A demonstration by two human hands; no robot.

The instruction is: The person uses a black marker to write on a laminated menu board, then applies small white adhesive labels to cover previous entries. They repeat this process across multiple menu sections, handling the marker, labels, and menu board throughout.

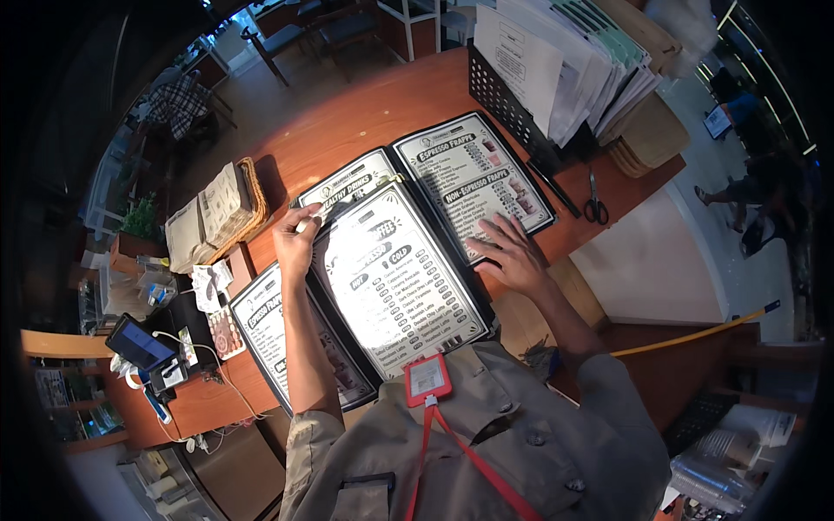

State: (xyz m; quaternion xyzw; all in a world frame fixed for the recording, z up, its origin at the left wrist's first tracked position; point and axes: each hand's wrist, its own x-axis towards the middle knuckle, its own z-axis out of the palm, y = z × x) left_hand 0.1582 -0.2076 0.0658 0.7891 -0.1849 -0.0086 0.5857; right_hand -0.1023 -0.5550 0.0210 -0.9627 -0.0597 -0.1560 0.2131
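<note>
Open folding menus with dark borders lie spread on the wooden counter before me. The nearest coffee menu page (404,280) is glossy and catches a bright glare. My left hand (298,238) has its fingers curled around a small whitish thing, too hidden to name, at that page's upper left edge. Behind it a healthy drinks page (345,177) shows partly. My right hand (511,254) rests with spread fingers at the lower part of the frappe menu page (472,182) on the right. Another frappe page (267,325) lies under my left forearm.
Scissors (594,203) and a black pen-like stick (554,189) lie right of the menus, by a perforated black holder (515,111) of papers. At left are a wicker basket (255,195) of brown paper packets, a card terminal (168,374) and cables. A wooden counter edge (619,215) runs at right.
</note>
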